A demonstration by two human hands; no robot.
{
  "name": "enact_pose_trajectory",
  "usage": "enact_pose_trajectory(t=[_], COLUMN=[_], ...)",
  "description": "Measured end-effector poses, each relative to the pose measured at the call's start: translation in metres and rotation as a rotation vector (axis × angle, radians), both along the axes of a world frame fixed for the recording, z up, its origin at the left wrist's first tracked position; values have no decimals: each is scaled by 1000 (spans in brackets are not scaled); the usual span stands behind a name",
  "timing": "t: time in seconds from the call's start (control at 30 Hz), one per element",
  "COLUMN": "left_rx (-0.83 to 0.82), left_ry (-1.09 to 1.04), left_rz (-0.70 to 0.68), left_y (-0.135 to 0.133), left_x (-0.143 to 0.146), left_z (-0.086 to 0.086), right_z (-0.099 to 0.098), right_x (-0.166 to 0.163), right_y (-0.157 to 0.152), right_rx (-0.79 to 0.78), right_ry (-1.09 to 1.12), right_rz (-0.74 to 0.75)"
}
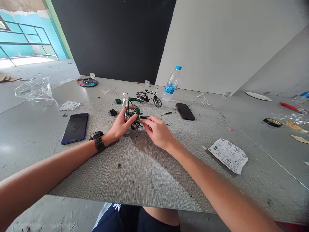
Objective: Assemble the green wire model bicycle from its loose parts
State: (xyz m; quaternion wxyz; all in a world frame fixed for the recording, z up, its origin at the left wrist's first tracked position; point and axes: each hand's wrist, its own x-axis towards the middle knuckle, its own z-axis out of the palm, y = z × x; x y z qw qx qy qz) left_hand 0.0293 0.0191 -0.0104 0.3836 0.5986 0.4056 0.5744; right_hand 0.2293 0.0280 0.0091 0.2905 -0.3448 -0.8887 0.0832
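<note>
A small green model bicycle (132,108) stands on the grey textured board (135,167), partly built. My left hand (120,125), with a black watch on the wrist, grips its frame from the left, thumb across the wheel. My right hand (156,130) pinches a thin dark part or tool at the bicycle's lower right; what it is I cannot make out. A finished black model bicycle (149,96) stands just behind.
A dark blue phone (75,128) lies left, a black phone (185,111) right. A water bottle (171,83), small screwdriver (166,113), green piece (118,101), black piece (112,112), paint palette (86,82), folded instruction sheet (228,155), tape roll (272,122) and plastic wrap (33,89) lie around.
</note>
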Motion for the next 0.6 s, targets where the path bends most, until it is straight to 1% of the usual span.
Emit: enact_pose_trajectory(t=[0.37, 0.43, 0.6], left_rx=[-22, -19, 26], left_ry=[-35, -6, 156], left_rz=[22, 32, 59], left_y=[-3, -2, -1], left_x=[2, 1, 0], left_z=[5, 4, 1], right_z=[1, 1, 0], right_x=[-2, -2, -2], right_y=[-2, -2, -2], right_rx=[5, 7, 24], right_ry=[-21, -21, -9], right_rz=[-12, -12, -5])
